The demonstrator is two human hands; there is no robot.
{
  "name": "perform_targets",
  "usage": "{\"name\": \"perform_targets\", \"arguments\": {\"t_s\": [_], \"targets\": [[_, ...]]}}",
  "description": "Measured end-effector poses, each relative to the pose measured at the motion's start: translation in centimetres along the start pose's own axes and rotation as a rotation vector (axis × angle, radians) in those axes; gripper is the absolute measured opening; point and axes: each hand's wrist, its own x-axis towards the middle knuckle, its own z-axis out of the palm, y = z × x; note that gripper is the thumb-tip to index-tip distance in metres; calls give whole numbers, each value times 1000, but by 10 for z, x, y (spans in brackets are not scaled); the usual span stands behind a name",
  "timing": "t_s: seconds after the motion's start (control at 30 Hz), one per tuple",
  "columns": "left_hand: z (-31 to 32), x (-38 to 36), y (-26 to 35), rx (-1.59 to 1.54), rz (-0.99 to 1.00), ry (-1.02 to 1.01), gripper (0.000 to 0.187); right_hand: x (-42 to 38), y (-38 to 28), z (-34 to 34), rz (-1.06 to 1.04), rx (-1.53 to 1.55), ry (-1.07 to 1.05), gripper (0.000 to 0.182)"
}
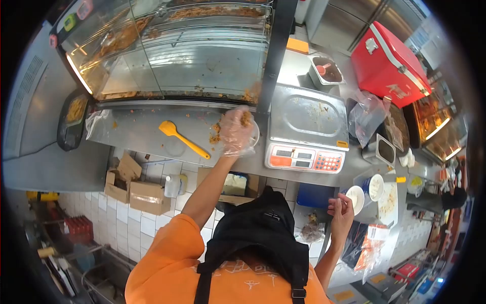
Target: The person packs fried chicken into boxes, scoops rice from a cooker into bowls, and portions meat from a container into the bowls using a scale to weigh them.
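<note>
My left hand (237,133), in a clear plastic glove, is closed around brown crumbly food (246,119) over the counter. A white bowl (256,136) lies under and beside it, partly hidden by the hand. Loose crumbs (215,136) are scattered just left of the glove. To their left rests a yellow spoon (185,139) with its handle toward me. Bare and with curled fingers, my right hand (341,213) is at the rim of a white cup (355,198). Close to that cup is a second white cup (375,187) with pale contents.
A glass display case (202,61) rises behind the counter. Right of my left hand stands a scale (309,119). Further right are a metal container (326,71), a plastic bag (368,119) and a red cooler (390,63). Cardboard boxes (149,197) sit below.
</note>
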Motion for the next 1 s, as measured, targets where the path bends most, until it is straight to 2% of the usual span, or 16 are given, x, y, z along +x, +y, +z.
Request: {"name": "perform_targets", "arguments": {"t_s": [0.03, 0.1, 0.13, 0.2, 0.23, 0.3, 0.37, 0.43, 0.5, 0.57, 0.7, 0.77, 0.8, 0.87, 0.9, 1.0], "targets": [[-6, 2, 4, -24, 5, -9, 44, -11, -2, 0, -1, -8, 25, 21], [-19, 15, 1, -662, -356, 111, 38, -21, -9, 10, 56, -66, 13, 19], [-30, 18, -8, -678, -346, 120, 38, -20, -24, 27, -1, -116, -21, 18], [-60, 13, -23, -885, -561, 27, 35, 0, -40, 76, -230, -48, -217, 20], [-75, 8, -27, -953, -632, 5, 35, 14, -64, 110, -340, -190, -319, 21], [-111, -3, -16, -1599, -843, 68, 37, 43, -111, 193, -658, 17, -460, 30], [-142, -28, -18, -1508, -847, 120, 41, 82, -141, 269, -954, 18, -306, 53], [-178, -61, -20, -1423, -882, 203, 42, 97, -154, 314, -1021, 20, -207, 58], [-217, -100, -24, -1333, -816, 210, 38, 102, -160, 346, -977, 43, 4, 62], [-245, -137, -9, -1202, -892, 419, 38, 101, -163, 362, -917, 126, 16, 59], [-270, -206, -18, -1094, -963, 634, 41, 79, -172, 387, -894, 121, -20, 43], [-274, -200, -15, -1064, -984, 698, 40, 71, -176, 409, -1048, 63, -106, 42], [-272, -182, -15, -1057, -945, 620, 39, 72, -180, 418, -1044, 73, -107, 42], [-263, -145, -15, -990, -911, 482, 38, 73, -188, 431, -931, 126, -622, 36], [-257, -120, -18, -929, -910, 418, 38, 72, -191, 426, -930, 139, -627, 36], [-239, -24, 15, -592, -703, 113, 35, 72, -187, 379, -753, 232, -905, 26]]}}
